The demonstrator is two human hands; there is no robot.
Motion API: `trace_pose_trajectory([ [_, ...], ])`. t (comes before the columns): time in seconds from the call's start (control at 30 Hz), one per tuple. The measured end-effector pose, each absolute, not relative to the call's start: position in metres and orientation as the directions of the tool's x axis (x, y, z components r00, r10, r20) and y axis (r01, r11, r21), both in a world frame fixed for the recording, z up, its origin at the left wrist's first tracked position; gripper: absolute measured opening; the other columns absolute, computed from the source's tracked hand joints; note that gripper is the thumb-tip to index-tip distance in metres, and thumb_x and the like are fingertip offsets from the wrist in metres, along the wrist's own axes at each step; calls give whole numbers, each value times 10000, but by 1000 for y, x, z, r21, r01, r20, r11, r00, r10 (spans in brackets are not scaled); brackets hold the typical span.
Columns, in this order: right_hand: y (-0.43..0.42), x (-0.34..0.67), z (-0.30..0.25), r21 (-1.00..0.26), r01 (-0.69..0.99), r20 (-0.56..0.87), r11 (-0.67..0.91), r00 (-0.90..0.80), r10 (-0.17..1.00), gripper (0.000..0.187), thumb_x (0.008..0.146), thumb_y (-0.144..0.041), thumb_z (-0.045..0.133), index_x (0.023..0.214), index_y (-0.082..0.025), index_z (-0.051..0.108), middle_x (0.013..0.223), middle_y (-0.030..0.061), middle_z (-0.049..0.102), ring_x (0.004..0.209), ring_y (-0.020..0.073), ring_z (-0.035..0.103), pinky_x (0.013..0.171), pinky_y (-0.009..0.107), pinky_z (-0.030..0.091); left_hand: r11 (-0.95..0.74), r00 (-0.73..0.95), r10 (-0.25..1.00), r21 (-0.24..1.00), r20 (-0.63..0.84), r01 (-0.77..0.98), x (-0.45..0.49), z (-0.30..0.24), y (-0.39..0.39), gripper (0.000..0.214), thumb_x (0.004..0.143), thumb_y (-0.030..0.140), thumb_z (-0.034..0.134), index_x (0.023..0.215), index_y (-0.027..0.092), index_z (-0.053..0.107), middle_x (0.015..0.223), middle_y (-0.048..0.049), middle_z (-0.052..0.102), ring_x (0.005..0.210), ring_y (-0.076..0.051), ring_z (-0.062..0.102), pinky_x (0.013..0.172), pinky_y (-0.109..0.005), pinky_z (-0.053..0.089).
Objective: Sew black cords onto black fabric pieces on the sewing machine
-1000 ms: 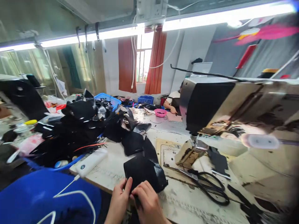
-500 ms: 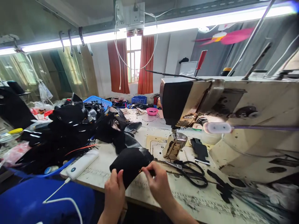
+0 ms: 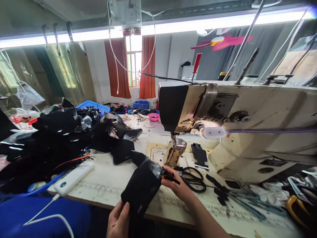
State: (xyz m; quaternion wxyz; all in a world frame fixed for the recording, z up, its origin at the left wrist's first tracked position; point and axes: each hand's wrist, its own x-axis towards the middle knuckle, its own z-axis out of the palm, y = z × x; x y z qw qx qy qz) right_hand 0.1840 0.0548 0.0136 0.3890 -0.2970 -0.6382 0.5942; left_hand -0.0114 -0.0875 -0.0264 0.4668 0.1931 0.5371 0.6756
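A flat black fabric piece (image 3: 142,188) slants over the table's front edge, with a small pale mark near its lower end. My left hand (image 3: 119,218) pinches its lower left edge between thumb and fingers. At the upper right corner, beside a shiny black part, my right hand (image 3: 177,185) is closed on the piece. A thin dark strip with a bit of orange pokes out between those fingers; its kind is unclear. More black pieces (image 3: 122,152) trail from the far end towards a pile. Black-handled scissors (image 3: 194,180) lie just behind my right hand.
A sewing machine (image 3: 198,109) stands at the right, its post (image 3: 175,152) rising from the table. A large black pile (image 3: 59,138) covers the left. A white power bank (image 3: 74,178) with a cable lies at the front left. Tools (image 3: 250,205) and yellow-handled scissors (image 3: 297,208) sit far right.
The black piece has been turned and lowered, so more of its face and the pale mark show. My left hand has moved down, my right hand to the right. The view has shifted right.
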Motion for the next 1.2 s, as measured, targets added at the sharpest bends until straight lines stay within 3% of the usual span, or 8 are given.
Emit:
trace_pose_trajectory([
  [0.2,59,212,4,-999,15,18,34,-586,810,392,689,-376,796,1024,-213,673,983,39,665,939,207,597,870,341,463,83,-325,914,898,-242,-433,-6,-7,-106,410,681,497,758,924,167,757,873,-76,765,864,-287,698,857,-388,537],
  [0.43,70,208,3,-1000,5,22,31,-591,806,320,613,-300,811,881,-176,686,847,14,657,817,191,582,796,322,459,-34,-202,978,996,51,85,6,-16,-112,336,800,470,651,646,175,696,761,-65,679,785,-236,635,794,-311,509],
  [0.63,80,221,-12,-993,-87,-21,-82,-551,834,392,566,-366,797,889,-189,661,783,-7,628,727,166,561,720,295,449,-95,-261,957,988,124,121,6,-18,-113,338,836,465,612,644,187,627,685,-34,617,665,-178,578,651,-248,471],
  [0.9,76,217,10,-984,-131,-17,-118,-594,804,346,563,-356,794,831,-189,654,739,-28,590,684,132,525,673,252,422,-138,-426,858,929,285,344,-30,3,-76,212,836,403,630,751,210,654,776,-28,652,757,-197,610,709,-261,490],
  [0.97,73,215,29,-991,-89,-21,-100,-633,774,370,548,-331,823,856,-190,676,747,-27,609,684,136,530,665,253,427,-234,-286,877,864,385,446,-30,30,-50,214,828,392,636,948,223,690,1007,-71,682,953,-244,621,853,-319,491],
  [1.03,67,214,53,-997,-37,-20,-61,-667,745,418,495,-289,866,866,-194,698,778,-21,629,716,153,544,675,263,442,-374,35,912,793,409,481,-22,61,-23,560,769,397,699,1292,236,580,1335,-120,568,1247,-314,494,1055,-416,384],
  [1.1,61,219,78,-999,25,9,35,-689,725,435,484,-276,883,874,-203,705,816,-17,634,746,163,551,692,273,458,-423,294,903,770,314,478,-9,89,0,748,665,422,790,1346,239,541,1276,-115,611,1198,-328,525,1043,-425,388],
  [1.2,58,238,112,-975,97,81,199,-679,729,451,640,-340,822,1042,-228,653,884,-9,622,784,160,568,740,283,477,-325,460,883,831,96,451,12,118,29,503,613,448,814,1040,206,702,863,-11,687,817,-221,606,738,-281,477],
])
